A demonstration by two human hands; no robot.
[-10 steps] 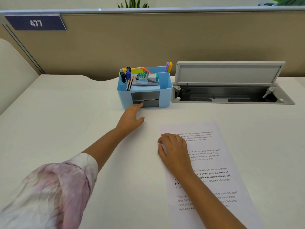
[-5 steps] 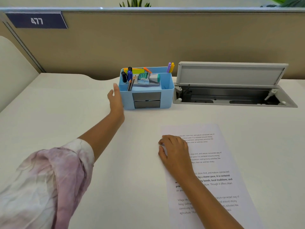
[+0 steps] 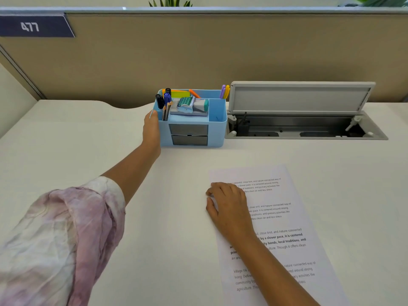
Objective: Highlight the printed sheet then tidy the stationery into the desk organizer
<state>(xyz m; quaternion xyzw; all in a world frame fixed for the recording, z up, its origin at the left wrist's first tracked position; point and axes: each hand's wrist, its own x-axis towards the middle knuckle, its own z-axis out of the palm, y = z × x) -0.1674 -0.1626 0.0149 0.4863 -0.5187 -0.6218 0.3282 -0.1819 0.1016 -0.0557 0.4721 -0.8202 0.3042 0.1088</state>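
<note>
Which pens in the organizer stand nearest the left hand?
The black pen in the organizer's front-left corner, beside the left hand; the purple and yellow pens stand at the far right.

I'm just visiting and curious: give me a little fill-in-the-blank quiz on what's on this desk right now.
1. The left hand touches the ____ side of the blue organizer.
2. The right hand rests on the printed ____.
3. Behind the sheet, the lid of the cable tray is ____.
4. The sign on the partition reads ____.

Missing words: left; sheet; open; 477
</note>
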